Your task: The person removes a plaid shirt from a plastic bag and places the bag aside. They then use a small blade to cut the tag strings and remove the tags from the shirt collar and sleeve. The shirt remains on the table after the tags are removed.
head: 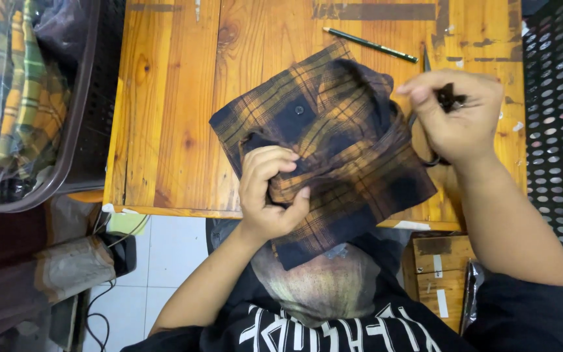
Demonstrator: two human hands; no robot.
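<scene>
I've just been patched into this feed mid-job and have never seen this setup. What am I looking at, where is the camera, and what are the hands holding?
There is no machine here: these are a person's two bare hands, filmed by one camera worn on their head and looking down. They sit at a wooden table. The left hand grips a bunched fold of a dark blue and orange plaid shirt that lies on the table and hangs over its near edge. The right hand is raised beside the shirt, its fingers pinching a small dark piece; I cannot tell what it is. A green pencil lies farther back. Dark baskets stand on both sides; the left basket holds bagged plaid clothes.
</scene>
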